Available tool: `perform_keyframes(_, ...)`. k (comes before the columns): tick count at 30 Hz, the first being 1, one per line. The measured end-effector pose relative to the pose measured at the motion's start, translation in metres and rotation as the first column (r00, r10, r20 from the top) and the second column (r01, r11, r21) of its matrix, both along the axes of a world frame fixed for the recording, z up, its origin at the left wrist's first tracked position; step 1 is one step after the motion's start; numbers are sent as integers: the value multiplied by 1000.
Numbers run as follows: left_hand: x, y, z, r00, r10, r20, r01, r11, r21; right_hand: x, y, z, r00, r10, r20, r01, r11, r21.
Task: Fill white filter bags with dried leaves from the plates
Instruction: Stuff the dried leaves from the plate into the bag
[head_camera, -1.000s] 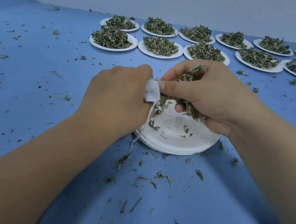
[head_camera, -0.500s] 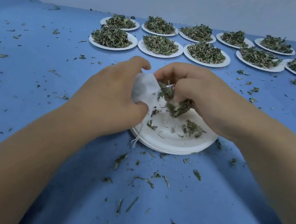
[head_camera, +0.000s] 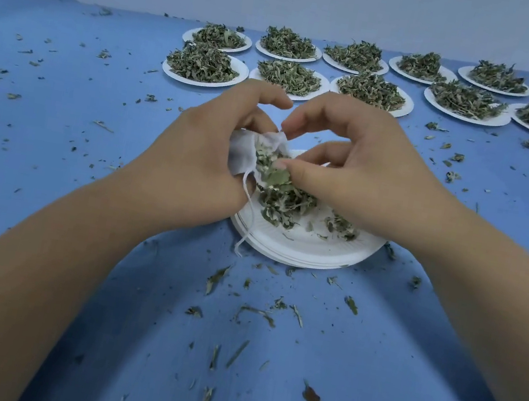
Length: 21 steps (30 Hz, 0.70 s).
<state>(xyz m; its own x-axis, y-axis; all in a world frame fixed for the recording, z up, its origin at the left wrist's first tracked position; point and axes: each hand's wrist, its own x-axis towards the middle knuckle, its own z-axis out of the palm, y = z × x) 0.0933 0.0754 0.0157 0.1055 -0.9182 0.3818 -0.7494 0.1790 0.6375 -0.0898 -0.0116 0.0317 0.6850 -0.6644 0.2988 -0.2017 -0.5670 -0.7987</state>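
While left hand has its grip on limp, light filter bag, right hand pinches brittle dried leaves mid-frame; likely best held by rim.

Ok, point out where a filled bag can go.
Free: the blue cloth left of the left hand, nearer than the leftmost leaf plate, only crumbs there. Crowded: the rows of full plates at the back and the near plate under the right hand.

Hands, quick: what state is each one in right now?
Left hand: closed on the white filter bag, holding its mouth open.
Right hand: closed on dried leaves, thumb pushing them into the bag.
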Motion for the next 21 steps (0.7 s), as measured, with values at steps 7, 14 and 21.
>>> perform_keyframes(7, 1, 1, 4, 998, -68, -9, 68, 998, -18, 15, 3, -1, 996, -82, 32, 83, 995, -46)
perform_keyframes(14, -3, 17, 26, 999, -39, 33, 43, 992, -119, 15, 2, -1, 980, -194, 45, 197, 976, -87)
perform_keyframes(21, -14, 11, 19, 988, 75, 133, -57, 990, -132, 18, 5, 0, 976, -207, 71, 210, 977, -39)
